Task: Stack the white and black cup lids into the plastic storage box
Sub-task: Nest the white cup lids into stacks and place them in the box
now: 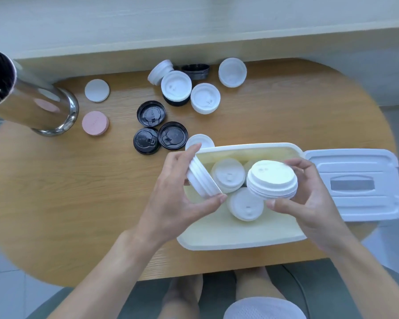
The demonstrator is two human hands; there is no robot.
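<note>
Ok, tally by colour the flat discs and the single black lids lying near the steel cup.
Black plastic cup lids: 3
White round flat disc: 1
Pink round flat disc: 1
Total: 5

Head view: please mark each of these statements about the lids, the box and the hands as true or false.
1. Both hands hold white lids: left hand, right hand. True.
2. The storage box already contains black lids. False: only white lids show inside.
3. The box cover lies on the table right of the box. True.
4. All black lids are gone from the table. False: several remain.
5. The pink disc lies inside the box. False: it lies beside the metal cylinder.
</note>
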